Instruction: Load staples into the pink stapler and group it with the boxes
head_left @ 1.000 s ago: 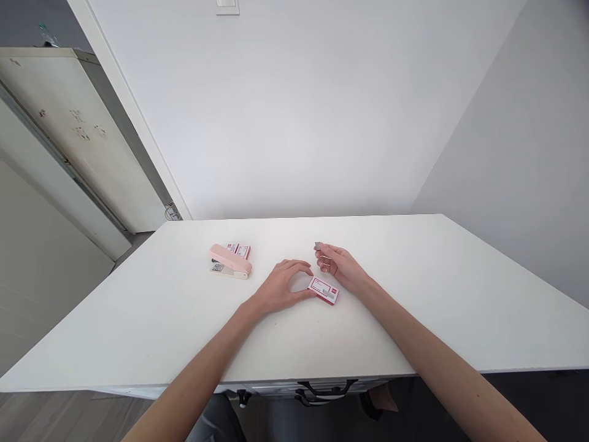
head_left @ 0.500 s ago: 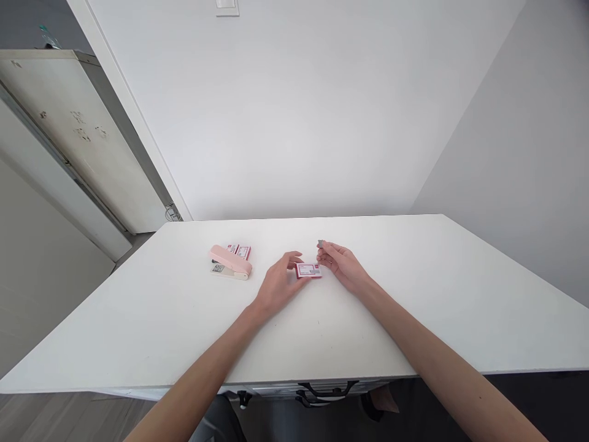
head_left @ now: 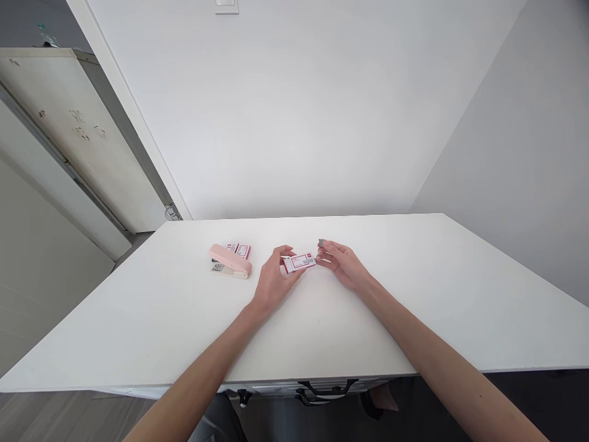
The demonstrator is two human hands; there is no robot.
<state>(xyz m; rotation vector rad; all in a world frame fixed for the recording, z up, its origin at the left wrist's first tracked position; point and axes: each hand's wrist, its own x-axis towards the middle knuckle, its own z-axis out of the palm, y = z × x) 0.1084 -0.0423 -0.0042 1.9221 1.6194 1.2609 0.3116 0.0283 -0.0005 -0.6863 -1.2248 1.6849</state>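
Observation:
My left hand (head_left: pixel 272 277) is closed on a small white and red staple box (head_left: pixel 300 262) by its long sides, thumb at the near side and fingers at the far side. The box lies tilted, with its left end flap standing out toward my palm. Just right of it, my right hand (head_left: pixel 343 264) pinches a small grey strip of staples (head_left: pixel 321 243) between thumb and forefinger, pointing away from me. To the left rests a pink stapler (head_left: pixel 230 260) with a whitish base. More white and red boxes (head_left: pixel 243 251) lie behind it, partly hidden by its top arm.
Everything rests on a white tabletop (head_left: pixel 368 331) with a wall (head_left: pixel 299 123) behind its far edge. Below the near edge are dark drawer handles (head_left: pixel 327 390). A pale cabinet (head_left: pixel 92 135) stands beyond the left side.
My left hand has shifted slightly left and away, turning the staple box so its right end points farther from me; its left end flap now shows. The right hand has hardly moved.

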